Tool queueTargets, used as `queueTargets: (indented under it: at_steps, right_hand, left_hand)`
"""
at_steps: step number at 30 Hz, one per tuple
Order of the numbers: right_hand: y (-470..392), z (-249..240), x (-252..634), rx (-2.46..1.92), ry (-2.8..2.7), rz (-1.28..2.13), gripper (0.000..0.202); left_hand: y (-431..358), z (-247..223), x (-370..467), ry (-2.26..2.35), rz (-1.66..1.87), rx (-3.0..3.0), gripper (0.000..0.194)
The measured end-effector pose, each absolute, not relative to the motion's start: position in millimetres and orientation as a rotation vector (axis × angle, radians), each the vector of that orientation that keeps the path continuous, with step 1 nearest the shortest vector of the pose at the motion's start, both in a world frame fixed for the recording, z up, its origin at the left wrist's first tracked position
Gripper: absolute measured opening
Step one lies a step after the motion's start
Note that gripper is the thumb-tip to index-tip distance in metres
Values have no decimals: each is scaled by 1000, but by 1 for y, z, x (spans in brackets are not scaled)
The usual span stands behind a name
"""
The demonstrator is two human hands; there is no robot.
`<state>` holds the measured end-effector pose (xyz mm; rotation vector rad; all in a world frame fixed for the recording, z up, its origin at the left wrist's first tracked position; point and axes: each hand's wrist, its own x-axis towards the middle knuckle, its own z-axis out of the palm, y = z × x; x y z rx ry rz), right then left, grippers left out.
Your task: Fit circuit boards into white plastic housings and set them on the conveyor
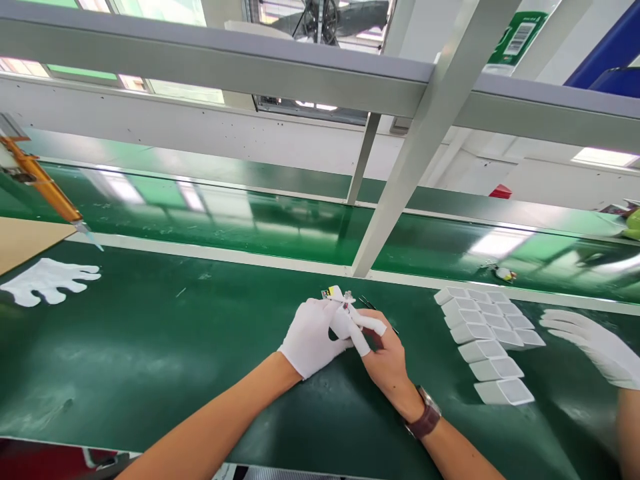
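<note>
My left hand (pixel 311 337), in a white glove, is closed around a small white device (pixel 342 323) with a yellow-and-black label. Thumb and fingers of my right hand (pixel 383 350), two of them in white finger covers, pinch at the same device from the right. Small metallic and red details show on its top; the fingers hide most of its body. Just behind my right hand lies a thin dark tool (pixel 367 303), partly covered, its kind unclear. A brown-strapped watch (pixel 425 413) is on my right wrist.
Rows of white open-topped boxes (pixel 493 333) stand to the right, beside another person's gloved hand (pixel 593 340). At left lie a white glove (pixel 47 280) and cardboard (pixel 30 240) under an orange syringe dispenser (pixel 55 193). A metal post (pixel 400 167) rises behind my hands, before a green belt (pixel 280 223).
</note>
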<state>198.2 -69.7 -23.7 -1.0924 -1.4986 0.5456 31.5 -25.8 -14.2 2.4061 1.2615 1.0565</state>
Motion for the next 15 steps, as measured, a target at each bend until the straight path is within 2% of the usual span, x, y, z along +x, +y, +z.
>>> queueTargets:
  at_steps: [3,6,11,15]
  right_hand:
    - [-73,-19,196,-1097,-1694,318,24]
    - [-74,-16,193,-1080,-1747,203,28]
    - [-74,-21,192,-1025,-1802,118,31]
    - [-75,-26,192,-1028,-1836,-3,33]
  left_hand:
    - [-27,-12,34,1320,1010,2406,28]
    - [-30,-2,38,1279,975,2379,22]
    - [-32,3,43,1347,942,2280,23]
    - [-9,-5,32,1601,1086,2099,27]
